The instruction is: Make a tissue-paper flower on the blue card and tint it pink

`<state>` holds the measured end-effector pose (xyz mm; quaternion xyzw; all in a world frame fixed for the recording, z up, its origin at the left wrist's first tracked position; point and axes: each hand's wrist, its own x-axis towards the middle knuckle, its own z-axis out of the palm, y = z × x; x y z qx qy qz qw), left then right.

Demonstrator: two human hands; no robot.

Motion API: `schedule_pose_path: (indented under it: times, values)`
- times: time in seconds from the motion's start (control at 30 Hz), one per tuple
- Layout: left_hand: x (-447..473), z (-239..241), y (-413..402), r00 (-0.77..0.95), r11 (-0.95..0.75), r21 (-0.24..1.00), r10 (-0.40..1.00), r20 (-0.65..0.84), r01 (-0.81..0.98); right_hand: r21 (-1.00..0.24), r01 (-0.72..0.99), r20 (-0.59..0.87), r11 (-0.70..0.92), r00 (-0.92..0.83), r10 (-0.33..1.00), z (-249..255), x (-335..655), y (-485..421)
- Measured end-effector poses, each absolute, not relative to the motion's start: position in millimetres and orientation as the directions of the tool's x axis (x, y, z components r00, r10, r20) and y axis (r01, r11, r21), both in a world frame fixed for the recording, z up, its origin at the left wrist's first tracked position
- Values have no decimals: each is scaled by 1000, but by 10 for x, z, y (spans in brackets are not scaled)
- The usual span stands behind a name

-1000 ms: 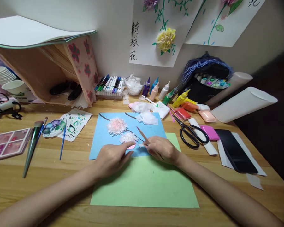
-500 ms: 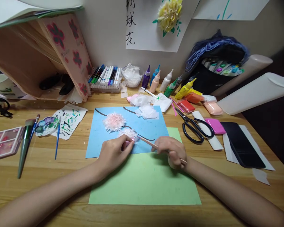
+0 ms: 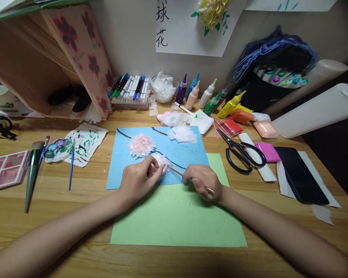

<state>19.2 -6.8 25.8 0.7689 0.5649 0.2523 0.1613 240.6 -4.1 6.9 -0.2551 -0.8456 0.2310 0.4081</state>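
On the blue sheet is a fluffy pink-and-white paper flower, with a second, paler paper flower below it to the right. My left hand rests at the lower edge of that second flower, thumb and forefinger pinched on its pale pink tissue and partly hiding it. In my right hand is a thin wooden stick, held like a pen. Its tip touches the flower close to my left fingertips. Dark painted lines run across the blue sheet, and white tissue paper squares lie at its top right.
Under the blue sheet lies a green sheet. Black-handled scissors and a phone are to the right. Paint bottles, markers and a bowl of tissue stand behind. Brushes lie left.
My right hand has moved slightly left, bringing the stick's tip in at the flower by my left fingers. The left hand keeps its pinch. The camera view has shifted a little.
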Motion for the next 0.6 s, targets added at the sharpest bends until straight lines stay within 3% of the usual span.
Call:
schedule_pose_path:
  times: [0.2,0.4,0.6]
  values:
    - [-174,283,53,134,-160,471,987,89,867,-753,231,463,616,-479,746,66,2388,-27]
    - [-271,177,52,321,-301,316,947,-13,900,-904,207,285,373,-356,890,81,2352,13]
    - [-270,189,72,375,-350,283,927,-36,893,-913,243,205,327,-418,885,286,2192,242]
